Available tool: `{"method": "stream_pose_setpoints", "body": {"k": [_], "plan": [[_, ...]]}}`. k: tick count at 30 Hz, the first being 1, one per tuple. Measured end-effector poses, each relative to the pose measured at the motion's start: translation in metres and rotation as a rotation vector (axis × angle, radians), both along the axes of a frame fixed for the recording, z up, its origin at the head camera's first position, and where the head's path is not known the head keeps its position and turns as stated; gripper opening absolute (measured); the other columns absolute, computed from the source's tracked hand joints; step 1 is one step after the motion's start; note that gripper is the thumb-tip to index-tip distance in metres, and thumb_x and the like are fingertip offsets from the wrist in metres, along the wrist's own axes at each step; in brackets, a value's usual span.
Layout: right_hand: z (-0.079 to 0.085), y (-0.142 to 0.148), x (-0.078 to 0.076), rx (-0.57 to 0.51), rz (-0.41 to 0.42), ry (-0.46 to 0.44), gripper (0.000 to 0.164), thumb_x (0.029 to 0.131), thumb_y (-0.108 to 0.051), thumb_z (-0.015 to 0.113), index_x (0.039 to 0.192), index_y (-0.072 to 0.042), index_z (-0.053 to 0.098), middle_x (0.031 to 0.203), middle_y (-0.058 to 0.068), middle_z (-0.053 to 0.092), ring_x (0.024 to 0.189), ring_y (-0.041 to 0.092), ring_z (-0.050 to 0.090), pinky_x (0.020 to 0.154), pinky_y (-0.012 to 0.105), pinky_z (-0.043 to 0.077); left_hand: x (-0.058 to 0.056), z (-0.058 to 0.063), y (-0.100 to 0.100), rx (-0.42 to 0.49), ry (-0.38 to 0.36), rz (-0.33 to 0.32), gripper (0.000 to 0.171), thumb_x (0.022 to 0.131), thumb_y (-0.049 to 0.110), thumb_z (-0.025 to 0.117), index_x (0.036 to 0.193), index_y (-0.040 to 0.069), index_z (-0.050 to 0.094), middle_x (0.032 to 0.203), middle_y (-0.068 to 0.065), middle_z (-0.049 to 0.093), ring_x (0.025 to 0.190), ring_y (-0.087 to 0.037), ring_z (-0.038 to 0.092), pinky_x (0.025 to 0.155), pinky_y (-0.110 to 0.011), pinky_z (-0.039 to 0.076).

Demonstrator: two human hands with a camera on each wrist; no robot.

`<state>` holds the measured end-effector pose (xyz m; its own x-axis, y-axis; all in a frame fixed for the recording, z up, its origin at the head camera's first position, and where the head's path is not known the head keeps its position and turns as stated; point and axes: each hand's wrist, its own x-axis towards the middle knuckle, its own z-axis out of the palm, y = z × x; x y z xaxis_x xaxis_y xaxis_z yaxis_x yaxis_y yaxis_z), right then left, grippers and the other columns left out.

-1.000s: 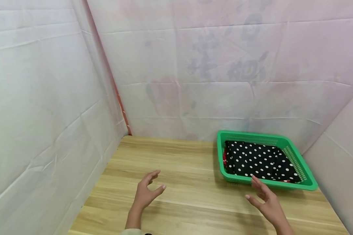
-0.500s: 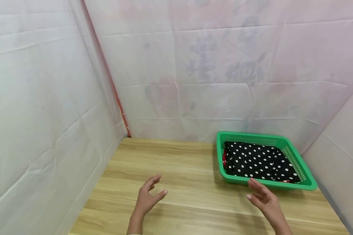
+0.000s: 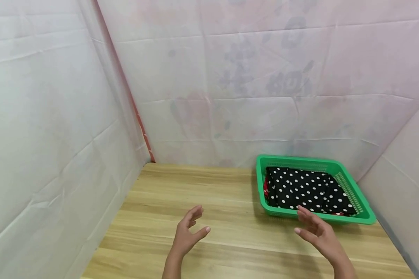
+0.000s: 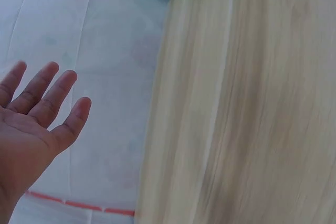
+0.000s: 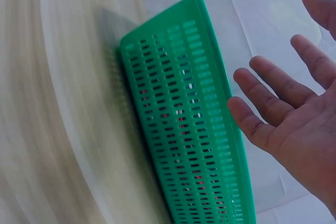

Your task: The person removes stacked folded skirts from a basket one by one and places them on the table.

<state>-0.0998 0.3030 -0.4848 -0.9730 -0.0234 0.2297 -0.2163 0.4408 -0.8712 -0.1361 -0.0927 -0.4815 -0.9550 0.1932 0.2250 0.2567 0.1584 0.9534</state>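
Note:
A green plastic basket stands at the back right of the wooden table. Inside it lies a folded black cloth with white dots, and bits of red fabric show at its edges. My left hand hovers over the middle of the table, fingers spread and slightly bent, holding nothing. Just in front of the basket's near rim is my right hand, likewise loosely bent with nothing in it. In the right wrist view its fingertips appear close to the basket's rim; whether they touch I cannot tell.
A whitish sheet with faint printing hangs behind the table. More pale sheeting lines the left side, and another sheet the right. A red strip runs down the back left corner.
My left hand has shifted a little to the right. The right hand has moved only slightly, and the basket with its cloth stays in place.

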Motion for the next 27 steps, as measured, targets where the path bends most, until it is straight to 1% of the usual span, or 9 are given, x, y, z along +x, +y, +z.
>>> {"method": "stream_pose_setpoints", "body": {"k": [2,4,7,9,16,19,22,26,27], "plan": [[0.0,0.005,-0.002,-0.011,0.014,0.017,0.06,0.086,-0.004,0.065,0.14,-0.004,0.04,0.125,-0.002,0.054,0.107,-0.002,0.051,0.076,0.019,0.048,-0.001,-0.002,0.006,0.01,0.009,-0.025,0.062,0.079,0.01,0.073,0.134,0.001,0.044,0.125,-0.016,0.053,0.115,-0.039,0.048,0.092,-0.053,0.037],[0.001,0.009,-0.003,-0.031,0.031,0.032,0.06,0.086,-0.002,0.065,0.14,-0.001,0.039,0.124,-0.011,0.053,0.107,-0.003,0.05,0.077,0.018,0.048,-0.003,-0.003,0.012,0.013,0.006,-0.045,0.06,0.079,0.011,0.073,0.133,0.002,0.046,0.125,-0.014,0.054,0.115,-0.037,0.049,0.092,-0.054,0.037],[0.001,0.017,-0.006,-0.063,0.048,0.043,0.059,0.086,0.002,0.063,0.139,0.001,0.038,0.121,-0.02,0.052,0.107,-0.003,0.051,0.077,0.017,0.047,-0.006,-0.003,0.023,0.012,-0.001,-0.077,0.057,0.08,0.013,0.073,0.131,0.004,0.049,0.126,-0.01,0.054,0.115,-0.032,0.05,0.092,-0.051,0.037],[0.001,0.022,-0.008,-0.093,0.059,0.047,0.059,0.086,0.005,0.062,0.139,0.002,0.037,0.12,-0.02,0.053,0.107,-0.003,0.051,0.077,0.016,0.047,-0.008,-0.002,0.03,0.009,-0.005,-0.098,0.056,0.08,0.014,0.073,0.13,0.006,0.05,0.127,-0.008,0.054,0.115,-0.03,0.05,0.092,-0.049,0.038],[0.002,0.039,-0.015,-0.197,0.098,0.023,0.058,0.088,0.008,0.057,0.141,-0.002,0.036,0.121,-0.016,0.056,0.108,-0.002,0.053,0.076,0.016,0.047,-0.015,-0.005,0.053,-0.028,0.043,-0.185,0.061,0.081,0.014,0.072,0.135,0.004,0.045,0.129,-0.012,0.052,0.115,-0.036,0.049,0.091,-0.047,0.039],[0.003,0.045,-0.016,-0.233,0.108,0.027,0.059,0.088,0.009,0.055,0.142,-0.003,0.036,0.122,-0.014,0.056,0.108,-0.001,0.053,0.077,0.015,0.046,-0.015,-0.003,0.061,-0.05,0.058,-0.192,0.062,0.08,0.016,0.072,0.135,0.006,0.045,0.128,-0.011,0.053,0.114,-0.031,0.051,0.091,-0.043,0.041],[0.003,0.052,-0.016,-0.278,0.117,0.031,0.059,0.088,0.012,0.053,0.142,-0.004,0.036,0.123,-0.012,0.057,0.109,0.001,0.053,0.078,0.014,0.046,-0.023,-0.018,0.072,-0.057,0.067,-0.181,0.064,0.08,0.02,0.073,0.136,0.011,0.045,0.128,-0.006,0.053,0.114,-0.028,0.051,0.09,-0.046,0.041],[0.0,0.064,-0.018,-0.379,0.141,0.032,0.059,0.089,0.015,0.048,0.143,-0.006,0.036,0.123,-0.01,0.058,0.108,0.002,0.054,0.08,0.014,0.045,-0.037,-0.037,0.09,-0.053,0.06,-0.181,0.067,0.079,0.026,0.073,0.138,0.02,0.043,0.131,0.001,0.05,0.118,-0.024,0.047,0.091,-0.051,0.04],[-0.001,0.067,-0.019,-0.406,0.152,0.033,0.059,0.089,0.015,0.047,0.143,-0.007,0.037,0.123,-0.009,0.058,0.108,0.003,0.054,0.08,0.015,0.045,-0.038,-0.036,0.093,-0.054,0.06,-0.184,0.067,0.079,0.028,0.073,0.139,0.021,0.043,0.132,0.002,0.05,0.119,-0.023,0.047,0.091,-0.05,0.04]]}}
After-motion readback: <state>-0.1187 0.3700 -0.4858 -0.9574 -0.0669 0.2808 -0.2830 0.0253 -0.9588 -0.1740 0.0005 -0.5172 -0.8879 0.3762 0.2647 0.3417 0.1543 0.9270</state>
